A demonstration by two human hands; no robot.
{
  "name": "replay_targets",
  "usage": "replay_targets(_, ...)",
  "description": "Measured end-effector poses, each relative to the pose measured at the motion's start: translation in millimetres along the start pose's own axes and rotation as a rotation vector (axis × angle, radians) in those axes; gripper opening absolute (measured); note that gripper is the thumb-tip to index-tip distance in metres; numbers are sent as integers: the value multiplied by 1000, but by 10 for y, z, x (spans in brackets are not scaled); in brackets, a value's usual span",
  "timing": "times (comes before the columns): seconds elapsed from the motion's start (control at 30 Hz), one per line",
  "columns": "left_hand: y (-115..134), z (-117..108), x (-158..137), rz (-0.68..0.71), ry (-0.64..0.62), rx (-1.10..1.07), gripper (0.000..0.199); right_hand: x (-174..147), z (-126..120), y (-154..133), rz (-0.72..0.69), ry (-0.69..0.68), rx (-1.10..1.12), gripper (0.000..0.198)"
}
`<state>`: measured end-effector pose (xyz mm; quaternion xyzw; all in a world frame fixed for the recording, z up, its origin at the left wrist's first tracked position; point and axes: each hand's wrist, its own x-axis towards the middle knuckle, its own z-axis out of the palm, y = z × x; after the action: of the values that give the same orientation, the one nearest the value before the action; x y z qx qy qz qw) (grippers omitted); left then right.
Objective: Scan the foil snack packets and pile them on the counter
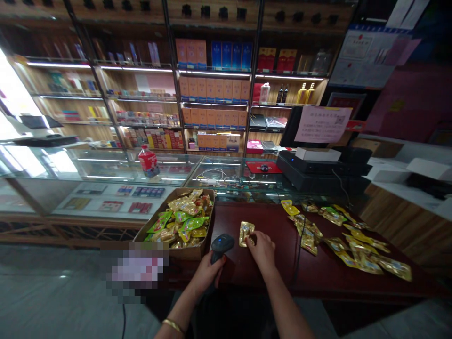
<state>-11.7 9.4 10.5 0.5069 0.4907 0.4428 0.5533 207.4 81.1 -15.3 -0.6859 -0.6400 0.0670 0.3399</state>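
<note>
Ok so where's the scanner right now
In the head view, the scanner is at lower middle, held in the left hand, just right of the cardboard box and left of the gold packet that the right hand touches.

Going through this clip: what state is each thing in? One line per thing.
Scanner: gripped in the left hand, blue light on
Gold packet: lying on the table, right hand at its edge
Cardboard box: open-topped, heaped with packets
Loose packets: spread over the table's right side
Red jug: upright on the glass counter
Shelf lights: lit
</note>
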Motion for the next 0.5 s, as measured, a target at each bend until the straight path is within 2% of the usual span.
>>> replay_targets(0.1,-15,-19,6,-3,-6,-11,45,-48,103,-17,-28,48,139,11)
replay_targets(0.27,-81,-85,31,-8,-19,-80,49,-59,220,63,-51,146,369,16)
replay_targets(0.5,-63,-139,-33,-5,-71,-138,47,-79,182,48,-124,205,457,16)
